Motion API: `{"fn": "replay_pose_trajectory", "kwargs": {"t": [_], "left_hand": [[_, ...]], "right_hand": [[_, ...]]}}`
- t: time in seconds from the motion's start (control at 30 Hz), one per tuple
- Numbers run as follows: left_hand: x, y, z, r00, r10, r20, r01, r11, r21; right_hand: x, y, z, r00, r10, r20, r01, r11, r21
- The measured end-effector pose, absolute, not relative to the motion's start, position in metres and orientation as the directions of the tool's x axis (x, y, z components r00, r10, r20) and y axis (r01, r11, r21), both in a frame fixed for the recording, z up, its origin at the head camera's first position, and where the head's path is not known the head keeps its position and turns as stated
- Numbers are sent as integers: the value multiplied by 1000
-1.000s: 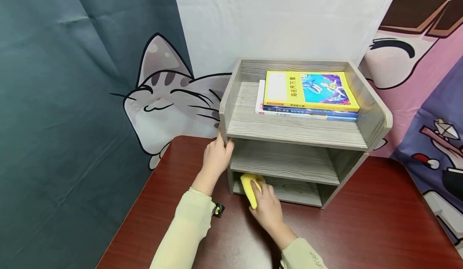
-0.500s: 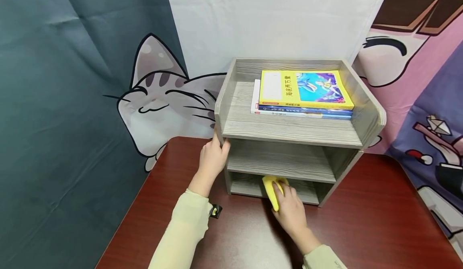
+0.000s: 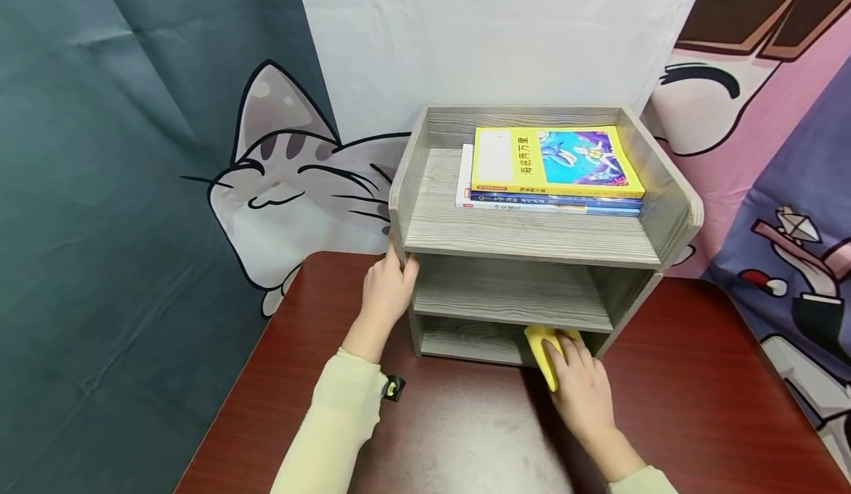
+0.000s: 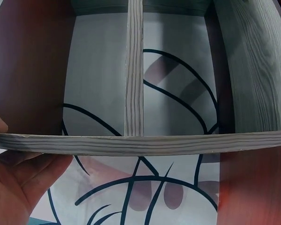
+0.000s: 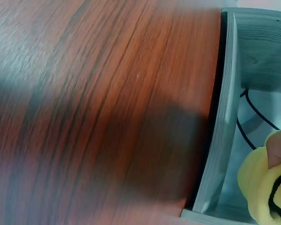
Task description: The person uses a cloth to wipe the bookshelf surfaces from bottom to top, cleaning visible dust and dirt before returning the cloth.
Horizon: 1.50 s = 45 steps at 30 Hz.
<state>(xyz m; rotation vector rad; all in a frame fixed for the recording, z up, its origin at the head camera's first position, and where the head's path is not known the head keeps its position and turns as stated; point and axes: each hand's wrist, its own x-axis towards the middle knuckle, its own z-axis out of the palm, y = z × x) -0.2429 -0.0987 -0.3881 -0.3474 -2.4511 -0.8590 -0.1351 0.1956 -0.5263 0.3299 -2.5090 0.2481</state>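
Note:
A small grey wood-grain shelf (image 3: 525,241) stands on the table. My left hand (image 3: 385,291) grips the front edge of its left side panel. In the left wrist view, the thumb of that hand (image 4: 18,187) lies on one side of the panel (image 4: 178,146) and the fingers on the other. My right hand (image 3: 583,392) holds a folded yellow cloth (image 3: 540,350) at the right end of the bottom compartment. The right wrist view shows black marks on the bunched cloth (image 5: 256,180), with part of the hand (image 5: 280,147) over it. The cloth's far part is hidden under the middle board.
Several stacked books (image 3: 555,162), a yellow one uppermost, lie on the shelf's top tier. The middle board (image 3: 512,309) sits low over the right hand. Reddish-brown table (image 3: 465,427) extends in front and to both sides. Printed curtains (image 3: 465,36) hang behind.
The right hand has slid the yellow cloth rightward along the bottom compartment, from its left end to its right end. The left hand keeps its grip on the side panel. The view shifts slightly.

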Motion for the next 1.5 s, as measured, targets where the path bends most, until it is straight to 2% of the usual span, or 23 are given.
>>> {"fn": "replay_pose_trajectory", "kwargs": {"t": [0.37, 0.63, 1.27, 1.5], "left_hand": [[-243, -99, -388, -836, 67, 545, 391, 768, 507], [-243, -98, -388, -838, 70, 541, 390, 770, 505], [-243, -99, -387, -827, 79, 557, 406, 769, 493], [-243, -99, -387, -829, 74, 555, 402, 768, 498]], "right_hand": [[-131, 199, -508, -715, -203, 669, -286, 958, -15], [-131, 199, -511, -709, -178, 682, -242, 970, 2], [-132, 198, -524, -813, -103, 573, -144, 989, -27], [-133, 196, -534, -810, -79, 581, -125, 991, -40]]}}
